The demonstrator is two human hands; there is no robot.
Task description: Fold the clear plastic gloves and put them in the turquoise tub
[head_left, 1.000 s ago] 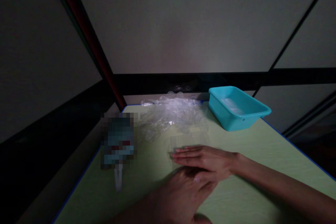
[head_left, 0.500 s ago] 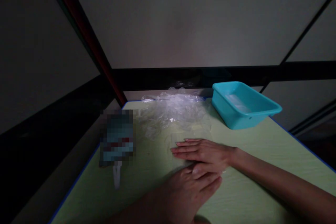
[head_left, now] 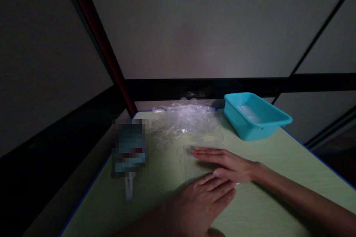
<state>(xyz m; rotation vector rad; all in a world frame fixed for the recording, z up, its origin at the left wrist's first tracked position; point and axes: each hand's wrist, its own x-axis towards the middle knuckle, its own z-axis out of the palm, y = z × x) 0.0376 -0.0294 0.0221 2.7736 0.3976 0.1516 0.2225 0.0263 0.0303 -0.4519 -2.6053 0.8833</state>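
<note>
A clear plastic bag [head_left: 191,164] lies flat on the pale green table [head_left: 161,177], partly under my hands. My right hand [head_left: 229,163] is over its right side, fingers stretched out to the left, holding nothing. Just below it my left hand [head_left: 207,198] rests near the bag's lower edge, fingers extended to the right and close to my right thumb. Behind the bag spreads a crumpled pile of clear plastic [head_left: 186,118].
A turquoise basin [head_left: 250,129] with something clear inside stands at the back right. On the left lies a blurred-out item [head_left: 130,148] with a white strap [head_left: 128,189]. Walls border the table behind and left.
My right hand has shifted slightly right and lifted a little, showing more of the flat bag. My left hand has barely moved. The whole view has tilted slightly.
</note>
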